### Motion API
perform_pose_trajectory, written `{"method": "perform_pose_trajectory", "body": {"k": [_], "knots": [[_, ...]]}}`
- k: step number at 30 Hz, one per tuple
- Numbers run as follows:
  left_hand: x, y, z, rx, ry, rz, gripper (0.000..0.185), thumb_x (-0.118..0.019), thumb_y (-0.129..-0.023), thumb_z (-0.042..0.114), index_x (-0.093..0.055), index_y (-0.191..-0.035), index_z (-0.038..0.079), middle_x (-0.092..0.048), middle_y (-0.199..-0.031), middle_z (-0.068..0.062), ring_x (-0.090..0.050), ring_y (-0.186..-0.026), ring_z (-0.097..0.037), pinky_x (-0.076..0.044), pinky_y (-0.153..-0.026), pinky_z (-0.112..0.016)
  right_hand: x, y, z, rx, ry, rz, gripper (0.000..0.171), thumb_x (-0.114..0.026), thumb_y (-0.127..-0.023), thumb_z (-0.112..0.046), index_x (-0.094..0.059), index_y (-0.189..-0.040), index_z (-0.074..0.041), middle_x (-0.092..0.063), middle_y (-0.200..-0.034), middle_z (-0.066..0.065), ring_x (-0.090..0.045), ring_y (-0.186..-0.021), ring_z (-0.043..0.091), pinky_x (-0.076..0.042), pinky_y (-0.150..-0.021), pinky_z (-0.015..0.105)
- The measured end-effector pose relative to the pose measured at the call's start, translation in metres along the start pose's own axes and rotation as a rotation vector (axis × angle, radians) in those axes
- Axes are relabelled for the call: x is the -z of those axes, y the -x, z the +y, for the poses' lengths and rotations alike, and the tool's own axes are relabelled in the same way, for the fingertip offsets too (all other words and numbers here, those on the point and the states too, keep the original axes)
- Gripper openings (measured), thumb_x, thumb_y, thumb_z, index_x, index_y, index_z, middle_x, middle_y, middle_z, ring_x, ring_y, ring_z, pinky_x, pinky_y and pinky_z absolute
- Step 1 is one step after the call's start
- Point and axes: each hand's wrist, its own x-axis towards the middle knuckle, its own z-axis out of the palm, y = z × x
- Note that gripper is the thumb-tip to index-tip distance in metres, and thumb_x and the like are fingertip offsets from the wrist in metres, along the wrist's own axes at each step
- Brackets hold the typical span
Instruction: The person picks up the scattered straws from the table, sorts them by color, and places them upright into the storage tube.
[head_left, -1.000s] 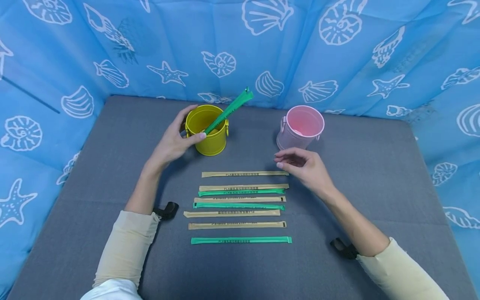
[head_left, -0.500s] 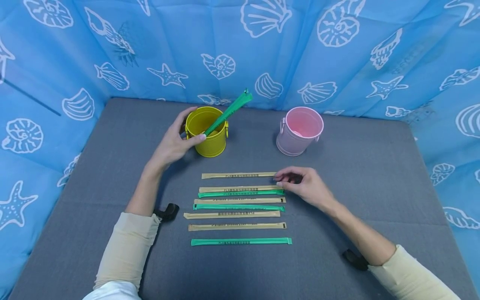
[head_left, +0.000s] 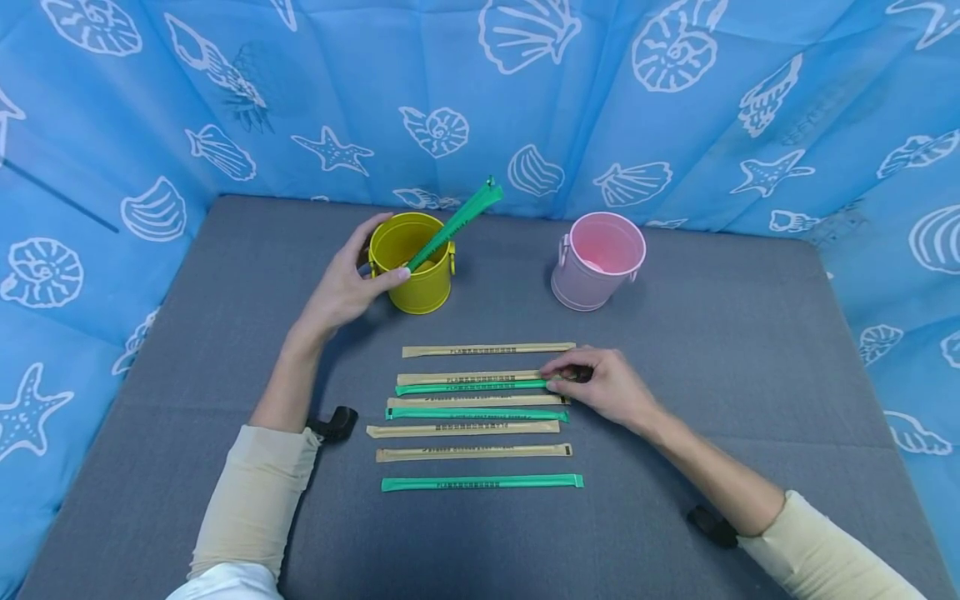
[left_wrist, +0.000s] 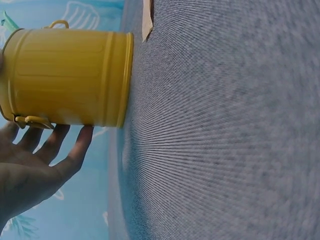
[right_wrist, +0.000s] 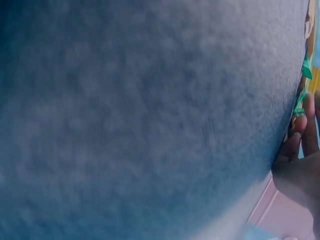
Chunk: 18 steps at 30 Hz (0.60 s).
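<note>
My left hand (head_left: pixel 347 279) grips a small yellow bucket (left_wrist: pixel 65 77), thumb at the rim and fingers along its outer side. A green wrapped drinking straw (head_left: pixel 453 225) leans in this bucket, its top sticking out to the right, the thumb tip beside it. Below the buckets lie several tan and green wrapped straws in rows. My right hand (head_left: pixel 603 385) reaches in from the right, thumb and fingertips over the right ends of a tan straw (head_left: pixel 465 377) and the green straw (head_left: pixel 465 388) right below it. I cannot tell whether it pinches either one.
A pink bucket (head_left: pixel 592 267) stands at the back right, with something pale inside. More wrapped straws lie nearer the person, the closest a green one (head_left: pixel 480 482). A blue shell-print curtain (head_left: pixel 442 83) hangs behind the grey table (head_left: pixel 712 317).
My right hand has moved from near the pink bucket, past the topmost tan straw, down to the ends of the straws below it. The left hand stays on the yellow bucket.
</note>
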Motion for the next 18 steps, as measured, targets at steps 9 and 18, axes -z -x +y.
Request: {"method": "perform_pose_trajectory", "body": {"k": [9,18], "knots": [[0.0,-0.001,-0.001,0.005,-0.014,0.007,0.076,-0.07,-0.093,0.015,-0.027,-0.156,0.011,-0.039,-0.149,-0.018,-0.04,-0.133,-0.035,-0.035,-0.107,-0.055,-0.007,-0.001,0.001,0.082,0.071,0.016,0.016,-0.08,-0.085,-0.016,-0.08,-0.101,-0.022,-0.069,-0.098,-0.012,-0.06,-0.095,0.009,-0.047,-0.083,0.032],[-0.001,-0.001,0.001,0.007,-0.015,0.007,0.076,-0.07,-0.093,0.015,-0.027,-0.156,0.011,-0.039,-0.149,-0.018,-0.039,-0.133,-0.035,-0.034,-0.108,-0.054,-0.016,0.001,0.001,0.136,0.152,0.059,0.018,-0.084,-0.081,-0.014,-0.081,-0.099,-0.02,-0.055,-0.091,-0.007,-0.049,-0.078,0.01,-0.041,-0.066,0.027]]}}
